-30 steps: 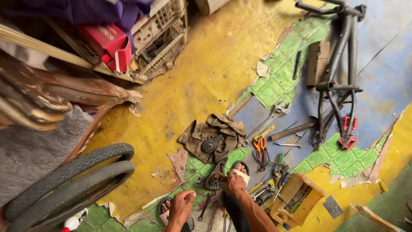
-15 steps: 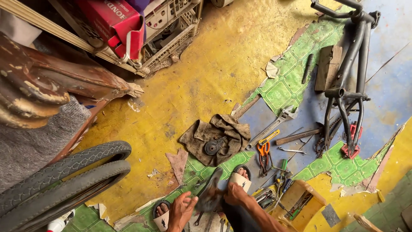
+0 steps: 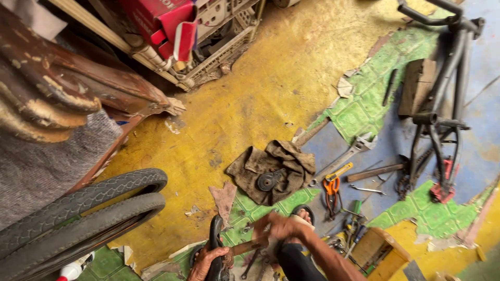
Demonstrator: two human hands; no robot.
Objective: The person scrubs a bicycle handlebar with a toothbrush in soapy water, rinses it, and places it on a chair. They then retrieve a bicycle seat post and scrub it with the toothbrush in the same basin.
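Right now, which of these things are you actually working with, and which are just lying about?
In hand:
left hand gripping a black part
right hand on a wooden-handled tool

Lying about:
rag with a round metal part
orange pliers
wrench
bike frame
tyres
crate

Both hands sit low at the bottom edge of the head view, close together. The left hand (image 3: 207, 262) is curled shut, fingers wrapped, knuckles up, with only the hand itself in view. The right hand (image 3: 281, 227) is blurred, bent over at the wrist with fingers closed, and its forearm runs down and right out of frame beside a dark-clad leg.
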